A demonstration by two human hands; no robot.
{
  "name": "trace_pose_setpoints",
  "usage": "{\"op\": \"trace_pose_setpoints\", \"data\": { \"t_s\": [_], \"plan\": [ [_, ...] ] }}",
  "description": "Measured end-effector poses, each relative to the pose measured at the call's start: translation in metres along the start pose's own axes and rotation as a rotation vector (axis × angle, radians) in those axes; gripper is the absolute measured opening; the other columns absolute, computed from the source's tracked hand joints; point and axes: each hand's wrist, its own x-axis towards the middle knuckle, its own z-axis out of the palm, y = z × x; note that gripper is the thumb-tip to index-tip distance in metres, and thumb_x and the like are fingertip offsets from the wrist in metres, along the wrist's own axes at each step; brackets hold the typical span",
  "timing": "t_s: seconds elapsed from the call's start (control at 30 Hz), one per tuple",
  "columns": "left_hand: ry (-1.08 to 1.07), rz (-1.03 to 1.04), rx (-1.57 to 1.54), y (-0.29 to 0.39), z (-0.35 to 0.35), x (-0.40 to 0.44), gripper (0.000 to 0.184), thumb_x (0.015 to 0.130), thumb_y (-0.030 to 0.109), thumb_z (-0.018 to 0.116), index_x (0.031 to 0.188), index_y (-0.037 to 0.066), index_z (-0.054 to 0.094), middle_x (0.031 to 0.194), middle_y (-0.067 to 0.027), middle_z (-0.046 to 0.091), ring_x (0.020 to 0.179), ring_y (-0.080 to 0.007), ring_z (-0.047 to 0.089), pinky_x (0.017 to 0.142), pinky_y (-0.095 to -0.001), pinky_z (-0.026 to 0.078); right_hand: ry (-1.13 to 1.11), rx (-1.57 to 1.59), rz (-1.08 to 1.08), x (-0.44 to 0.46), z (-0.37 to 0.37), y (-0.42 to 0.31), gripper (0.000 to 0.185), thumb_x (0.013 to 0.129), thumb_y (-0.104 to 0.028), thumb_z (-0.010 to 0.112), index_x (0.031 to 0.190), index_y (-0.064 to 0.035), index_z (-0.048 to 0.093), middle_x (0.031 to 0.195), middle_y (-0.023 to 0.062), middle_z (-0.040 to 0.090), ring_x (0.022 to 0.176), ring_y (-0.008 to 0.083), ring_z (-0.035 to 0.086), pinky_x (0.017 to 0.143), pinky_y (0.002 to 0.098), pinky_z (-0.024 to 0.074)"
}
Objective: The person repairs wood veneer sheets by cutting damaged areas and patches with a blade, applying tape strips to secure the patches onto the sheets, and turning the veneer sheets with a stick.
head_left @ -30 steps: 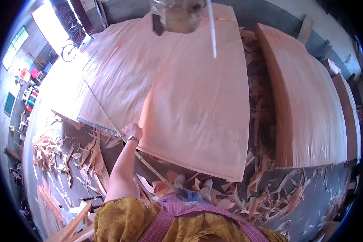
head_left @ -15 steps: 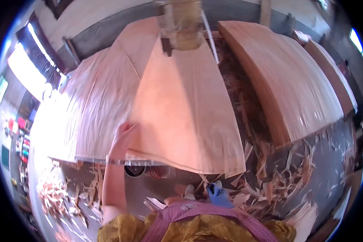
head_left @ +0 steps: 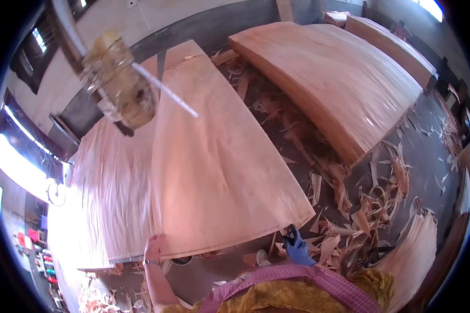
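A large thin sheet of wood veneer (head_left: pixel 214 172) lies over the left stack, its near edge towards me. My left hand (head_left: pixel 154 248), bare and with a bracelet at the wrist, is closed on the sheet's near left corner. At the near edge towards the right corner is my right hand (head_left: pixel 297 248) in a blue glove with dark fingers. Its fingertips are bent at the veneer's edge and seem to pinch it. Under the sheet and to its left spreads a broad stack of veneer (head_left: pixel 115 193).
Another thick veneer stack (head_left: pixel 344 78) stands to the right, with a further stack (head_left: pixel 391 49) behind it. Torn veneer strips (head_left: pixel 381 193) litter the floor. A tape-wrapped yellowish block (head_left: pixel 120 83) with a white rod hangs close in front at upper left.
My view has turned, and the hanging block now appears further left. My left hand has moved to the sheet's near left corner. My gloved right hand has come up to the near edge.
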Motion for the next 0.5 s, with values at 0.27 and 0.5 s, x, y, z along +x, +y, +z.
{"op": "trace_pose_setpoints", "data": {
  "t_s": [0.27,0.5],
  "plan": [
    [-0.098,-0.087,0.242,-0.029,0.012,0.031,0.025,0.093,0.024,0.064,0.099,0.0,0.064,0.083,-0.0045,0.067,0.069,-0.0121,0.063,0.058,-0.0264,0.049,-0.05,0.301,0.127,0.064,-0.005,-0.031,0.057,0.091,-0.034,0.066,0.14,-0.0101,0.048,0.088,0.0223,0.069,0.074,0.0345,0.069,0.066,0.044,0.0502],
    [-0.175,-0.082,0.313,-0.029,0.119,0.03,0.021,0.09,0.027,0.068,0.091,0.007,0.068,0.077,0.0001,0.067,0.059,-0.009,0.059,0.05,-0.0247,0.043,-0.178,0.908,0.487,0.118,-0.101,-0.013,0.033,0.09,-0.03,0.072,0.116,-0.0107,0.067,0.069,-0.0058,0.058,0.049,0.0047,0.049,0.044,0.022,0.0351]
  ]
}}
